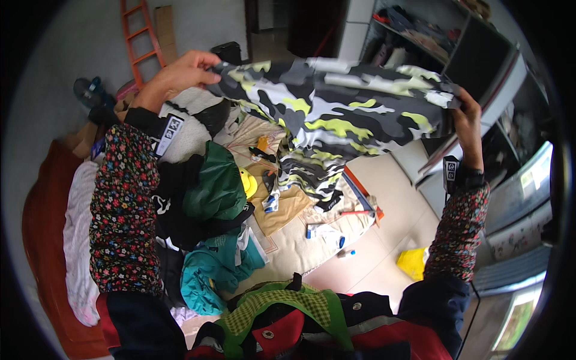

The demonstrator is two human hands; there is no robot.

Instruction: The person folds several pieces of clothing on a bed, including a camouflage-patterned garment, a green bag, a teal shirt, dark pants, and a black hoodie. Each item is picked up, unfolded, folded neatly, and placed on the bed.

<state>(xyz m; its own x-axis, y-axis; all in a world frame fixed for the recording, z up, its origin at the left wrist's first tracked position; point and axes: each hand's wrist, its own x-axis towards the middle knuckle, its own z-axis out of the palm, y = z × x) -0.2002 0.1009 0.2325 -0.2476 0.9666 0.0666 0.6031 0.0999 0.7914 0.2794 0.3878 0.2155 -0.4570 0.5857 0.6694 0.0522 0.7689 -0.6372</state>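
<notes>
I hold a camouflage garment [336, 114] in grey, black, white and lime stretched out in the air between both hands. My left hand [183, 72] pinches its left corner at the upper left. My right hand [468, 117] grips its right edge at the upper right. The lower part of the garment hangs down and folds over a bed [300, 240]. Both forearms wear flowered sleeves with a small tag on each wrist.
On the bed lies a heap of clothes: a dark green garment [216, 186], teal clothing [210, 273], black items, a yellow object [248, 182]. An orange ladder [141, 36] leans at the back wall. Open shelves [432, 36] stand on the right. A yellow bag [413, 262] lies on the floor.
</notes>
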